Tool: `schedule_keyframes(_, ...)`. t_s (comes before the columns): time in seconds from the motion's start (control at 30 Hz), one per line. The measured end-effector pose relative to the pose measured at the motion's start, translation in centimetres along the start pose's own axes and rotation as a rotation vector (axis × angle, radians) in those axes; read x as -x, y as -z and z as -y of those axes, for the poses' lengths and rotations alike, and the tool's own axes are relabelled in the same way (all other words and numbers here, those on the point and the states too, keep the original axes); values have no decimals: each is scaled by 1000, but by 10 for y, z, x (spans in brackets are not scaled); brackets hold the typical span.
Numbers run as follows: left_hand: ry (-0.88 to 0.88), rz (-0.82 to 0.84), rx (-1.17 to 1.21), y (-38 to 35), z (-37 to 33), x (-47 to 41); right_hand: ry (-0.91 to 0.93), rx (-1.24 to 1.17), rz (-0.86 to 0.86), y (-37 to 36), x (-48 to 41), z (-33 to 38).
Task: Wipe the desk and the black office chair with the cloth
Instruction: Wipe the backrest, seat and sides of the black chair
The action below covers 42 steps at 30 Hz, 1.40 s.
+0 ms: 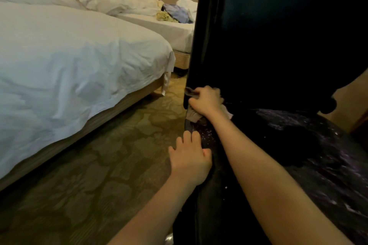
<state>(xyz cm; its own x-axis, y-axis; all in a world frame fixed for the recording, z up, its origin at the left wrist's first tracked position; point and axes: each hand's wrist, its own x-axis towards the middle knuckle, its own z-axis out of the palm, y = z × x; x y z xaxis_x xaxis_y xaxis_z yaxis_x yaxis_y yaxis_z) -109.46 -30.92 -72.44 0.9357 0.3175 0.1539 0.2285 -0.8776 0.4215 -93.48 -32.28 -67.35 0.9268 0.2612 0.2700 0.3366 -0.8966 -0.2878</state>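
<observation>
Cloth (193, 114) is bunched beneath the grasping right hand (207, 101) at the black office chair (278, 45) backrest base; left hand (189, 157) rests released on the seat's left edge.

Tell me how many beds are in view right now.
2. The near bed fills the left, covered in white; the far bed lies behind it, beside the black office chair, with crumpled linen and clothes on it. The chair may hide more.
</observation>
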Motion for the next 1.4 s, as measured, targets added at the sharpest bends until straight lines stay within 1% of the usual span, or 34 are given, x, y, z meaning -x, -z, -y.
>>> schedule_keyframes(0.1, 7, 11, 3, 1, -1, -2, 21, 14, 44, -1, -6, 13)
schedule_keyframes(0.27, -5, 11, 32, 5, 0, 0, 160, -175, 117, 9, 13, -10)
schedule_keyframes(0.33, -6, 32, 36, 6, 0, 4, 224, -202, 161, 18, 28, -14)
schedule_keyframes(0.4, -18, 32, 34, 9, 1, 5, 233, -222, 164, 33, 40, -22)
schedule_keyframes(0.47, -21, 40, 47, 11, 1, 4, 172, -223, 132, 40, 42, -42)
schedule_keyframes(0.5, -27, 42, 57, 10, 1, 5, 112, -192, 81, 40, 39, -55)
schedule_keyframes(0.57, -32, 39, 63, 9, 0, 8, -61, -82, -21, 40, 32, -76)
schedule_keyframes(0.63, -39, 31, 58, 9, 1, 8, -195, -11, -15, 37, 22, -77)
schedule_keyframes(0.7, -31, 20, 33, 7, 0, 6, -194, 75, 31, 33, 10, -51)
schedule_keyframes(0.73, -19, -19, 13, 4, 0, 6, -184, 92, 41, 28, 4, -34)
schedule_keyframes(0.77, -14, -97, -1, 3, -1, 6, -183, 104, 44, 20, 0, -18)
schedule_keyframes(0.83, -46, -85, -25, 1, -1, 7, -192, 132, 24, 5, -6, 3)
schedule_keyframes(0.87, -68, -111, -32, 1, -1, 8, -193, 142, 18, 3, -7, 7)
schedule_keyframes(0.93, -37, -105, -34, -1, 3, 6, -197, 139, 28, 3, -9, 3)
schedule_keyframes(1.0, -13, -47, -87, -4, 3, 3, -180, 168, 45, 5, -5, 4)
schedule_keyframes(1.1, 4, -33, -94, -3, 0, 2, -122, 272, 115, 3, -3, 21)
schedule_keyframes(1.17, 8, -17, -67, -1, -3, 2, -55, 298, 136, 1, -2, 27)
schedule_keyframes(1.23, 11, -7, -54, 1, -2, 1, 18, 246, 130, 4, 0, 22)
schedule_keyframes(1.3, 12, -51, -43, 3, -3, -1, 102, 175, 144, 11, 6, 14)
schedule_keyframes(1.4, 24, -64, -31, 3, -4, 1, 198, 80, 212, 21, 19, 7)
